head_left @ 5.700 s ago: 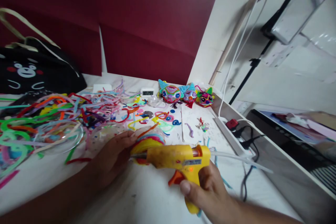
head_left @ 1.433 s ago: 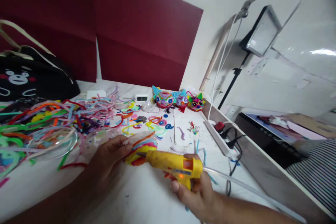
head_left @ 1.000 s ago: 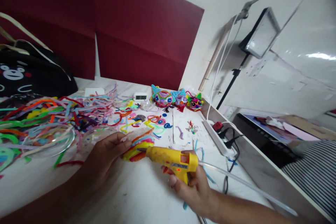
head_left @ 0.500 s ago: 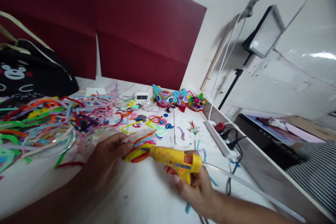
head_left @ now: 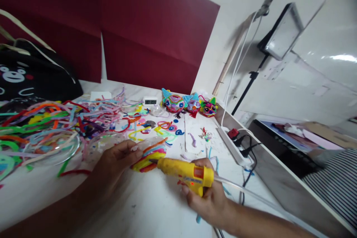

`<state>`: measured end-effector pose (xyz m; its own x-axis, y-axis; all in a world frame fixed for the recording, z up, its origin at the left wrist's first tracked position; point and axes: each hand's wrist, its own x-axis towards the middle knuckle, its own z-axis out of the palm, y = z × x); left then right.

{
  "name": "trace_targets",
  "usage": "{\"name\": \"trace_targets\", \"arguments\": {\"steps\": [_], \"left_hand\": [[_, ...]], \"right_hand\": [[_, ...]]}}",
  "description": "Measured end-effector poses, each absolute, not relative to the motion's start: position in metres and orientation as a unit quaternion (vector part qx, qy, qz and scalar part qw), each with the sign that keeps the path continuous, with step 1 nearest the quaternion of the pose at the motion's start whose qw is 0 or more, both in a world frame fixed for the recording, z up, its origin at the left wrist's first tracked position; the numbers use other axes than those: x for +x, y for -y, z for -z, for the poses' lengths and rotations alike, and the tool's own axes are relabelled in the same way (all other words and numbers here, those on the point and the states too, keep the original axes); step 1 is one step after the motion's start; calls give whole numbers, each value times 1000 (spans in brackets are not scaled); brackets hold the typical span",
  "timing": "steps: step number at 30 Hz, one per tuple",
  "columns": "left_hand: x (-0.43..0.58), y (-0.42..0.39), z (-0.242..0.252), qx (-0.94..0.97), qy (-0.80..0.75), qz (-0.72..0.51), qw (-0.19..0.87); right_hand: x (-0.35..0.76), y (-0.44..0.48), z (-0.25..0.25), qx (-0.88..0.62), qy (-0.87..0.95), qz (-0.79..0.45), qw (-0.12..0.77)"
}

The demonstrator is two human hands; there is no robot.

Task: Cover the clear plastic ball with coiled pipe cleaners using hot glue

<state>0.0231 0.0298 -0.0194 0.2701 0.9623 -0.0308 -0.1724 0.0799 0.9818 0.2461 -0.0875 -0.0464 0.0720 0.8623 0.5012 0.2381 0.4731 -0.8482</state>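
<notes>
Between the thumb and fingers of my left hand (head_left: 118,161) is a clear rounded plastic shell (head_left: 150,152), partly covered with coloured pipe cleaner strips in yellow, pink, blue and orange. My right hand (head_left: 210,197) is wrapped around the handle of a yellow hot glue gun (head_left: 185,171), which has a small red light lit. The gun's nozzle points left and meets the yellow strips on the shell, though whether it touches them I cannot tell. A long clear glue stick (head_left: 251,191) sticks out of its back.
Loose pipe cleaners (head_left: 92,115) heap up at the left beside a clear plastic dome (head_left: 64,148). Several decorated animal heads (head_left: 174,103) stand at the back near a small digital clock (head_left: 150,101). A power strip (head_left: 234,145) lies along the right edge, and a black bag (head_left: 36,70) sits at far left.
The glue gun's nozzle has shifted slightly left and down along the yellow strips. My left hand keeps its hold on the shell, nearly still.
</notes>
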Motion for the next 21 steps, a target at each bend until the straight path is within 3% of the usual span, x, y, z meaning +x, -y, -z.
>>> {"name": "trace_targets", "arguments": {"steps": [8, 13, 21], "left_hand": [[23, -28, 21, 511, -396, -446, 619], [23, -25, 21, 539, -393, -441, 600], [23, -27, 27, 565, -405, -453, 559]], "right_hand": [[251, 89, 44, -481, 656, -209, 542], [249, 92, 44, -451, 642, -178, 595], [260, 99, 48, -501, 689, -177, 493]]}}
